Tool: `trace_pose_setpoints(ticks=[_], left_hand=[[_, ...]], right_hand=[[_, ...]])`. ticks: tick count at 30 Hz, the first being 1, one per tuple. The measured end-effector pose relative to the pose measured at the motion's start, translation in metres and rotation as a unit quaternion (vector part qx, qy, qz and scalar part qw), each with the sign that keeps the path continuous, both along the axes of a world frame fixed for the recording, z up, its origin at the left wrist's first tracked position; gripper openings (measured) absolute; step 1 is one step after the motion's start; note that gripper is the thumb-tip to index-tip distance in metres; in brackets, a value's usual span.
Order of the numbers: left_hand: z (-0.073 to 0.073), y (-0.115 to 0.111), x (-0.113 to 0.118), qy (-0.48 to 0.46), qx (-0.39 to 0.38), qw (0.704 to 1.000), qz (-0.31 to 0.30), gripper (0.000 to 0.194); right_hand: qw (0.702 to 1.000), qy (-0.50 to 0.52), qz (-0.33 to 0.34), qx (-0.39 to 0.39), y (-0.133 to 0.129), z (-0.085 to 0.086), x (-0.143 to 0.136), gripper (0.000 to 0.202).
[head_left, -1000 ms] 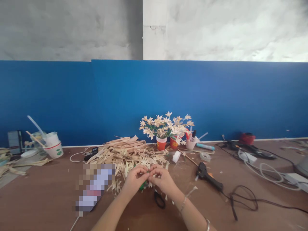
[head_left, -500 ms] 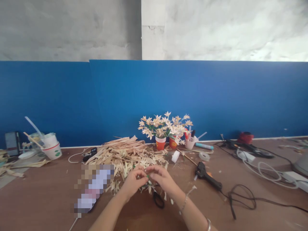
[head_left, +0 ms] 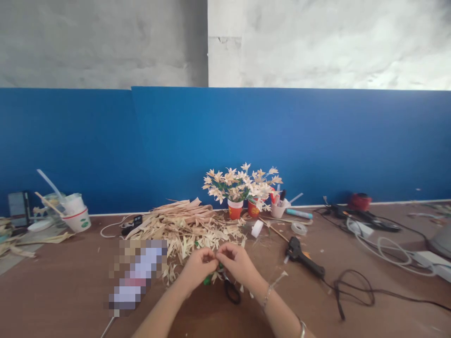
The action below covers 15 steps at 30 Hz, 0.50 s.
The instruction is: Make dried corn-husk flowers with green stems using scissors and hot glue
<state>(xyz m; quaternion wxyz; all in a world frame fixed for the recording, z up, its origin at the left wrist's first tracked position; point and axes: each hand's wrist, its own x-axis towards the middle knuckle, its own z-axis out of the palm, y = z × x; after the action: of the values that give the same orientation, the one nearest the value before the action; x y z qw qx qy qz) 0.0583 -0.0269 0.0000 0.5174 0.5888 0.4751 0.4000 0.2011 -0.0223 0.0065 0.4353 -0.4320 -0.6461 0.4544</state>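
Observation:
My left hand and my right hand meet fingertip to fingertip over the near edge of a heap of dried husk strips. Both are pinched closed; whatever lies between the fingertips is too small or hidden to name. Bits of something green show just under the hands. Close below my right hand lie scissors, their black handle showing and the blades mostly covered. Beyond the heap, pale flowers with green stems stand in a red paper cup.
A black glue gun with its cord lies to the right, near tape rolls. A pixelated phone-like object rests at left. Farther left stands a white cup. Cables and a white adapter spread at far right. A blue partition rises behind.
My hands have shifted slightly and the fingertips have drawn closer together. More green now shows beneath them. The things on the table stay where they were.

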Motion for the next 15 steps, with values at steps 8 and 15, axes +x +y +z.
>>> trace_pose_setpoints(ticks=[8, 15], left_hand=[[0.006, 0.000, -0.010, 0.025, -0.021, 0.999, -0.022, 0.019], [0.001, 0.005, -0.010, 0.091, 0.067, 0.993, 0.008, 0.019]], right_hand=[[0.998, 0.059, 0.005, -0.021, 0.005, -0.009, 0.000, 0.026], [0.997, 0.043, -0.003, -0.067, 0.009, -0.014, 0.000, 0.024]])
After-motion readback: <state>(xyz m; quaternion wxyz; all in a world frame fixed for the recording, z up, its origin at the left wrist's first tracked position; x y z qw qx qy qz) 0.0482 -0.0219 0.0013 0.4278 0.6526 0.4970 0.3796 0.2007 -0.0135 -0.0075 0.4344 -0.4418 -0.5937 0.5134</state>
